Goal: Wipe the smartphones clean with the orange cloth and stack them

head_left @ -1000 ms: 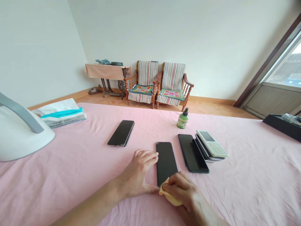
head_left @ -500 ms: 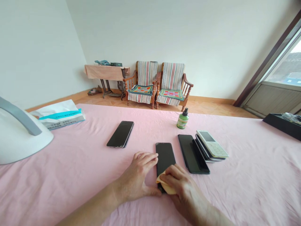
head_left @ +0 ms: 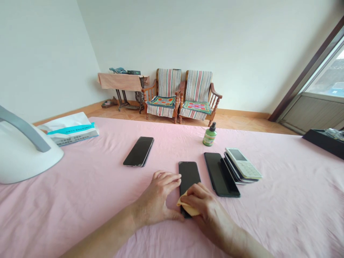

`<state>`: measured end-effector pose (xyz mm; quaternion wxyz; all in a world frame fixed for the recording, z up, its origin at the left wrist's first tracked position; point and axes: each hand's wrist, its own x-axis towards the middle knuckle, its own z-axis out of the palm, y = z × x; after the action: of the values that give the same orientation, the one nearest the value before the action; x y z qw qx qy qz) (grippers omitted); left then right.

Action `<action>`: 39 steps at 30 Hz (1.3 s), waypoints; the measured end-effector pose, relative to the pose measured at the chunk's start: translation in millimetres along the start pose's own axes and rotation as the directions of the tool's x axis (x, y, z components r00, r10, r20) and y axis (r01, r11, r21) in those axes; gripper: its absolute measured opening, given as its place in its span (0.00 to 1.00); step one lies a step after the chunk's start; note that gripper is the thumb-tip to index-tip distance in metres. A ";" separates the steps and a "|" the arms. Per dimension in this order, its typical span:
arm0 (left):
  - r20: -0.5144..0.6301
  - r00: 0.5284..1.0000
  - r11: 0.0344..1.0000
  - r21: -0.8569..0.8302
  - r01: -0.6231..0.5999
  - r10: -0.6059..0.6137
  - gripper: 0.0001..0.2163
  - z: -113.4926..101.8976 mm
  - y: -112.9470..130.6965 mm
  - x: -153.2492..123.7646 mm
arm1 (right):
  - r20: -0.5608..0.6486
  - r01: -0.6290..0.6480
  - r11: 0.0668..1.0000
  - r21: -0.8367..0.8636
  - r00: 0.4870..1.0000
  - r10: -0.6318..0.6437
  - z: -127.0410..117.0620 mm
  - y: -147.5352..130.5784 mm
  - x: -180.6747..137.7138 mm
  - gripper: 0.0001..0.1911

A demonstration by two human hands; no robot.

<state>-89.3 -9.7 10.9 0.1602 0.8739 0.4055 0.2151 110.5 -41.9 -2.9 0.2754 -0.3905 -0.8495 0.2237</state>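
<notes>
A black smartphone (head_left: 189,172) lies face up on the pink cloth in front of me. My left hand (head_left: 162,195) holds it at the left side, fingertips on the long edge and thumb at the near corner. My right hand (head_left: 206,206) is closed on a yellow cloth (head_left: 189,208), pressed against the lower part of the screen. The hand and cloth hide that part of the glass. Just right of it lies another dark phone (head_left: 221,175), partly against a stack of phones topped by a white keypad phone (head_left: 243,163).
Two stacked phones (head_left: 139,152) lie left of my hands. A green spray bottle (head_left: 209,135) stands behind the right-hand phones. At the left are a tissue pack (head_left: 72,130) and a white object with a grey handle (head_left: 29,157); a black tray (head_left: 325,143) is far right.
My right hand and the yellow cloth have shifted slightly up the phone's screen. My left hand stays at the phone's edge. The whole view has moved slightly.
</notes>
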 end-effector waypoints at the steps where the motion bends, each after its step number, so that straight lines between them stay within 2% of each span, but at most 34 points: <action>1: -0.001 1.000 1.000 -0.001 0.002 -0.002 0.32 0.3 -0.5 -0.2 | 0.003 0.001 1.000 0.002 1.000 -0.001 0.2 -0.2 0.4 0.15; 6: -0.032 0.999 1.000 -0.013 -0.022 0.021 0.31 2.6 -1.0 -0.5 | 0.034 0.072 0.997 -0.006 0.997 -0.072 0.0 -3.9 -5.2 0.09; 15: 0.021 0.999 0.999 -0.034 0.028 -0.027 0.34 -2.7 1.7 0.6 | -0.002 -0.002 0.999 -0.048 1.000 0.002 -3.6 1.9 16.1 0.16; 20: 0.016 1.000 0.999 -0.034 0.011 -0.010 0.33 -1.4 1.1 -1.0 | -0.006 0.014 1.000 -0.014 1.000 -0.014 -0.3 3.3 11.3 0.13; 25: 0.066 0.998 0.999 -0.042 0.000 0.003 0.38 1.7 -2.0 -3.5 | -0.039 -0.001 0.999 -0.036 0.999 -0.001 1.0 1.1 14.9 0.15; 30: 0.073 0.996 0.999 0.001 -0.046 0.046 0.36 -1.7 -1.2 -3.5 | 0.015 0.034 0.997 -0.064 0.999 -0.033 5.2 -6.6 9.3 0.08; 36: 0.090 0.996 1.000 0.021 -0.014 0.012 0.36 -7.5 3.0 -2.9 | -0.047 -0.024 0.998 -0.052 0.999 0.021 6.4 -1.9 13.1 0.14; 39: 0.099 0.995 1.000 0.001 -0.025 0.024 0.35 -7.4 3.0 -3.1 | -0.017 -0.011 0.999 -0.046 1.000 0.010 6.8 -3.4 10.9 0.11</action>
<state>-93.0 -13.2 17.8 0.1763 0.8885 0.3867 0.1731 98.4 -36.4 -2.8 0.2724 -0.4031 -0.8500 0.2023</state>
